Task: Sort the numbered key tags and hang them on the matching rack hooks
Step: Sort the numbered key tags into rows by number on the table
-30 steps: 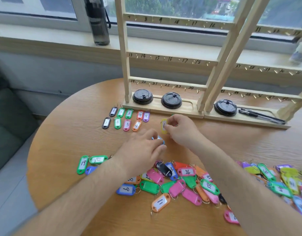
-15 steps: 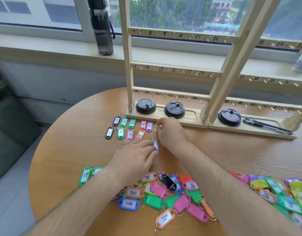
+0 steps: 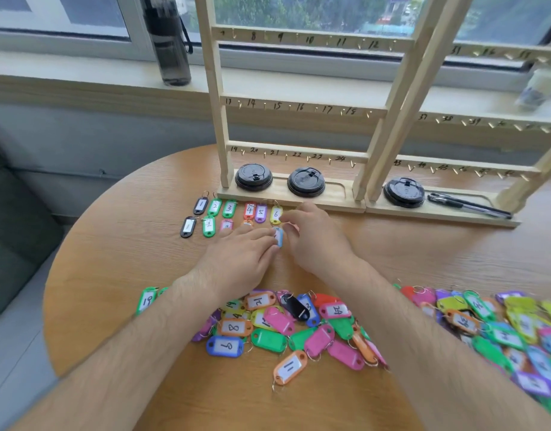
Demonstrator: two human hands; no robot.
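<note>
Sorted key tags lie in two short rows before the wooden rack [image 3: 293, 199]: black, green 2 and 3, red 4 [image 3: 249, 209], purple 5 [image 3: 261, 213], yellow 6 [image 3: 276, 214]. My left hand [image 3: 240, 259] lies flat, its straight fingertips touching a blue tag [image 3: 279, 237] on the table. My right hand [image 3: 316, 241] hovers beside it with loosely curled fingers, the fingertips close to the yellow 6 tag and the blue tag's ring. The rack's hooks, numbered 7 to 24 [image 3: 296, 155], are bare. A heap of unsorted tags [image 3: 283, 325] lies under my forearms.
Three black cup lids [image 3: 306, 181] and a pen [image 3: 468, 205] sit in the rack's base tray. A second rack [image 3: 464, 164] stands to the right, with more tags [image 3: 517, 331] heaped at the near right. A dark bottle [image 3: 168, 42] stands on the sill. The table's round edge curves at left.
My right hand carried the yellow 6 tag to the row and set it down beside purple 5. My left hand slid the blue tag forward toward the rows.
</note>
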